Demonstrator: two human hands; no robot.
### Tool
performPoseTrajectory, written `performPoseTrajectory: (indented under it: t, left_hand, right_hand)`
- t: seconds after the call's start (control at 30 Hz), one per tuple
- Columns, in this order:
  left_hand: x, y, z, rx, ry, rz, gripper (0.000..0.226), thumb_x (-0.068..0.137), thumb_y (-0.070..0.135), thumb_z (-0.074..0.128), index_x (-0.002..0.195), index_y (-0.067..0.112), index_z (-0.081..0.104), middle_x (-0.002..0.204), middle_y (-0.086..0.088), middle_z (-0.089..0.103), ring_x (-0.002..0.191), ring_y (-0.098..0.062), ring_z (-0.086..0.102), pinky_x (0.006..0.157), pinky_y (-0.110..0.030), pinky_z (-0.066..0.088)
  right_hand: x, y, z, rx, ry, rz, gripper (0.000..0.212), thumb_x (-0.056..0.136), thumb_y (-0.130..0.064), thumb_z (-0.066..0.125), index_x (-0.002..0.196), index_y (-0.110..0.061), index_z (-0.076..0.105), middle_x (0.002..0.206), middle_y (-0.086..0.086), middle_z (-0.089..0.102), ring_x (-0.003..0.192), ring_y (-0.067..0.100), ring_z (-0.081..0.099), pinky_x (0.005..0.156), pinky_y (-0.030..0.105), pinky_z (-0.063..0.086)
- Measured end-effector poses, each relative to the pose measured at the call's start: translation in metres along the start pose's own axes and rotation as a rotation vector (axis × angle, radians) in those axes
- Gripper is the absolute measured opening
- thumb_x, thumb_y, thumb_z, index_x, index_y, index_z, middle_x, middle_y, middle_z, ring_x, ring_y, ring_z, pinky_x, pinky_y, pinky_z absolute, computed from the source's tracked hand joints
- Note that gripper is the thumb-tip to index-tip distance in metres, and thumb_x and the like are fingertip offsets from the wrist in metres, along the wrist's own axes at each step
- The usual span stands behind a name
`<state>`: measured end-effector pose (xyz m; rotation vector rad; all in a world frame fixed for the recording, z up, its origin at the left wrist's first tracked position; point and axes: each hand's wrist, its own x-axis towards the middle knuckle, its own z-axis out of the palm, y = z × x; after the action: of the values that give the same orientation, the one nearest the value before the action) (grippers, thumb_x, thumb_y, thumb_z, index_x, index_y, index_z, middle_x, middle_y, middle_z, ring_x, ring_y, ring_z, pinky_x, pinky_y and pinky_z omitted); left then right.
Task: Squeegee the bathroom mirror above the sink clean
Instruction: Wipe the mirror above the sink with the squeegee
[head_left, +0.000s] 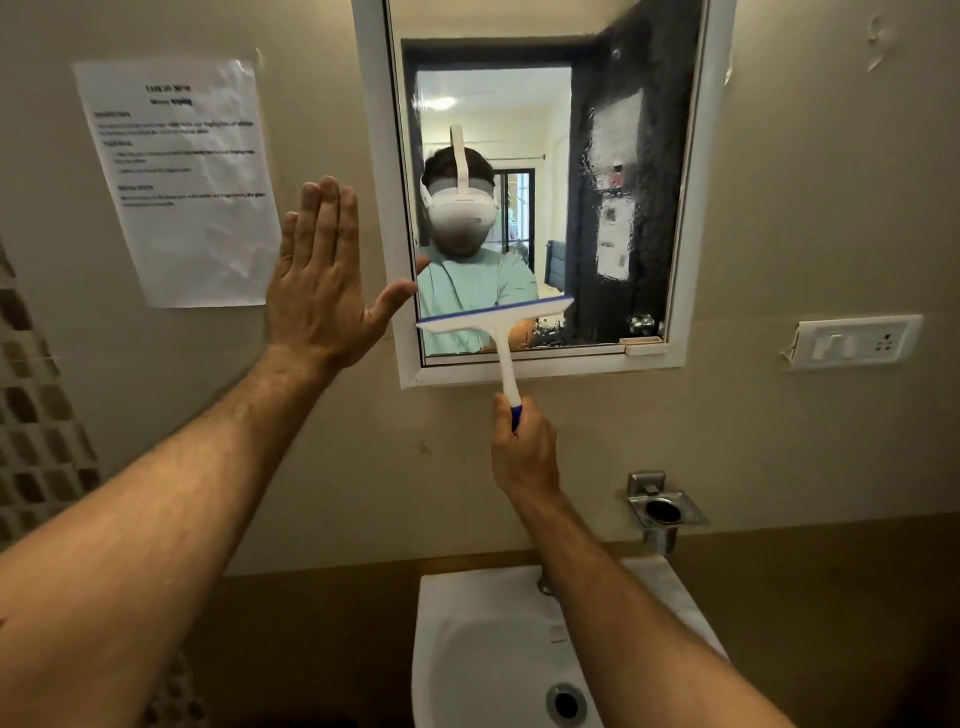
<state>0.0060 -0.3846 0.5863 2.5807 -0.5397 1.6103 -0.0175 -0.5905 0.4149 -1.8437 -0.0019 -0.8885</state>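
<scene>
Mirror (613, 171) in its white frame (540, 371) hangs on the beige wall (805, 208) above the sink, and it is the largest of the task's things here. Its right part is streaked and filmy with wet smears, while the left part reflects a person in a pale green top wearing a white headset. Below it, at the bottom of the view, sits the white sink (483, 639) with its round drain (566, 704).

A printed sheet of paper (182, 182) is stuck to the wall left of the mirror; its text is too blurred to read. Patterned tiles (36, 415) run down the far left edge.

Left hand (322, 280) is raised flat against the wall just left of the mirror, fingers (327, 218) straight and together, thumb spread toward the frame's left side and holding nothing.

Squeegee (498, 322) lies against the lower part of the glass, its white blade bar with a blue edge tilted, right end higher, its handle reaching down past the bottom of the frame. Right hand (522, 452) grips the blue end of that handle, fingers curled round it.

White switch plate (857, 340) is fixed to the wall right of the mirror. Lower down, a metal holder (662, 509) projects from the wall near the sink's right corner.
</scene>
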Motion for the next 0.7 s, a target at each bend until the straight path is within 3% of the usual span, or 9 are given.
performPoseTrajectory:
  t: [0.1,0.27,0.47,0.53,0.7]
  left_hand:
    - [-0.007,-0.001,0.0,0.01,-0.015,-0.006,0.106,0.09,0.082,0.01,0.161,0.004,0.002,0.17,-0.018,-0.001,0.158,-0.031,-0.002,0.128,-0.044,-0.001]
    - [-0.014,-0.001,0.002,0.02,-0.032,0.004,0.103,0.091,0.08,0.013,0.161,0.005,0.001,0.17,-0.017,-0.002,0.158,-0.03,-0.004,0.128,-0.041,-0.004]
    - [-0.008,0.0,0.007,0.01,-0.031,0.008,0.104,0.091,0.08,0.013,0.161,0.005,0.002,0.17,-0.018,-0.002,0.158,-0.031,-0.003,0.128,-0.042,-0.003]
    - [-0.009,0.002,0.011,0.01,-0.032,0.01,0.104,0.092,0.08,0.013,0.162,0.005,0.002,0.17,-0.018,-0.002,0.158,-0.031,-0.003,0.128,-0.043,-0.003]
    - [-0.021,0.004,0.019,0.011,-0.049,0.029,0.102,0.092,0.079,0.018,0.162,0.006,0.002,0.17,-0.017,-0.001,0.158,-0.03,-0.003,0.128,-0.042,-0.003]
  right_hand:
    - [-0.022,0.02,0.003,-0.017,0.003,0.035,0.028,0.102,-0.041,0.045,0.082,-0.024,0.053,0.065,-0.003,0.051,0.055,0.011,0.049,0.05,0.027,0.043]
    - [-0.016,0.008,0.0,0.01,0.027,0.018,0.031,0.102,-0.039,0.047,0.08,-0.018,0.052,0.064,-0.002,0.05,0.056,0.016,0.049,0.053,0.04,0.046]
    - [0.024,-0.029,-0.001,0.05,0.093,-0.03,0.03,0.102,-0.045,0.044,0.079,-0.026,0.048,0.063,-0.006,0.049,0.052,0.007,0.047,0.046,0.025,0.04]
    - [0.014,-0.02,0.003,0.058,0.069,-0.02,0.027,0.102,-0.044,0.045,0.078,-0.031,0.046,0.063,-0.008,0.048,0.05,0.003,0.05,0.042,0.016,0.038]
    - [-0.034,0.025,0.017,0.039,0.052,0.068,0.029,0.101,-0.044,0.046,0.075,-0.032,0.046,0.062,-0.009,0.048,0.053,-0.002,0.052,0.043,0.013,0.04]
